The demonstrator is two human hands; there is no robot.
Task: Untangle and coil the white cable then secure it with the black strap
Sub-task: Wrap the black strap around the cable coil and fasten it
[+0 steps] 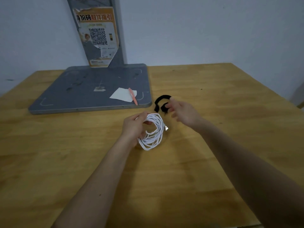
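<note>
The white cable (154, 130) is wound into a loose coil of several loops, held above the wooden table (213, 162). My left hand (134, 125) grips the coil at its left side, fingers curled through the loops. A plug end (166, 128) sticks out on the coil's right side. The black strap (160, 101) curls in an arc just beyond the coil. My right hand (182, 112) pinches the strap's near end between thumb and fingertips.
A grey metal base plate (82, 96) with an upright post bearing an orange poster (98, 37) stands at the back left. On the plate lie a white paper (122, 94) and an orange pen (133, 96). A white wall rises behind.
</note>
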